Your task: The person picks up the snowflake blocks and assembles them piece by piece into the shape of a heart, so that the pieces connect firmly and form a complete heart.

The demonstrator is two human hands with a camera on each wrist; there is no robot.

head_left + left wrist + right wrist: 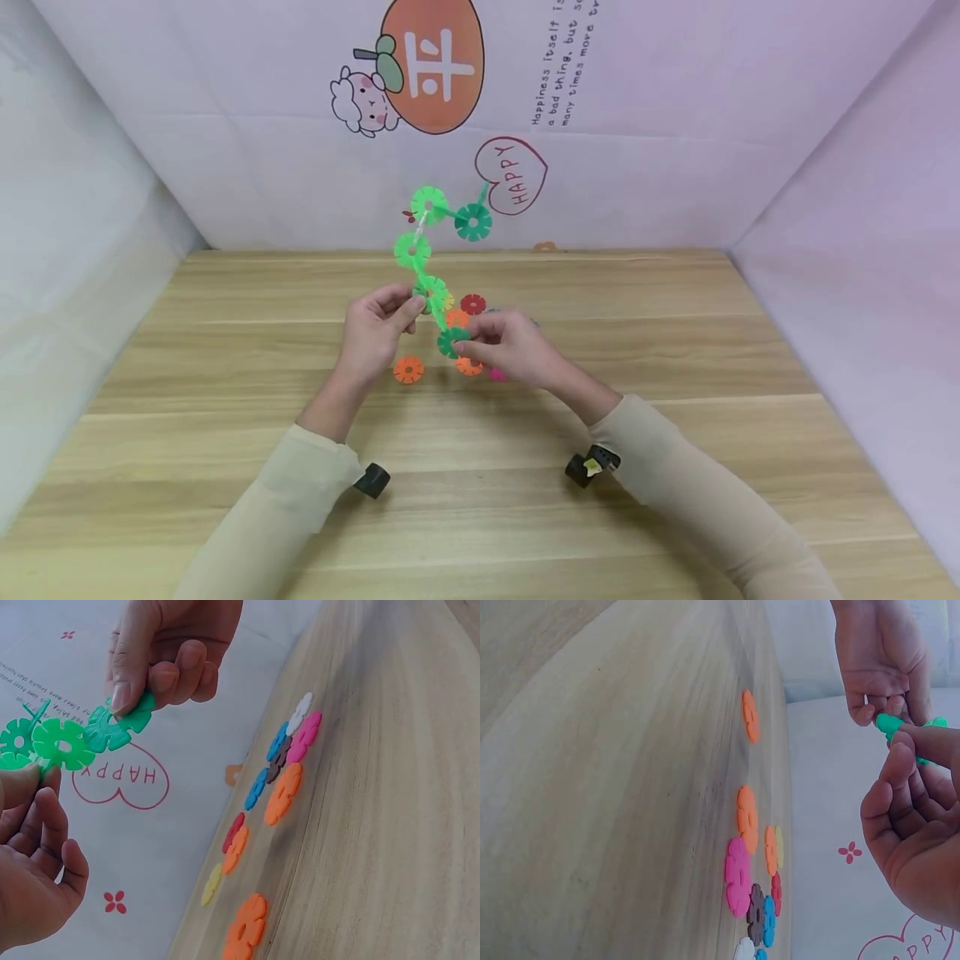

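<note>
A chain of light and dark green notched plastic discs (412, 250), slotted edge to edge, is held up above the table. My left hand (371, 329) pinches it between thumb and fingers at a light green disc. At its near end, my right hand (521, 346) pinches a darker green disc (112, 733) by the rim. That disc meets the neighbouring light green disc (61, 744); whether their slots are fully joined cannot be told. From the left hand the chain rises and bends right, ending beyond a teal green disc (473, 222).
Below the hands several loose discs lie flat on the wooden table (465, 517), among them an orange disc (408, 370), a red disc (473, 304), a pink disc (737, 877) and a brown disc (756, 915). White printed sheeting (262, 175) walls the back and sides.
</note>
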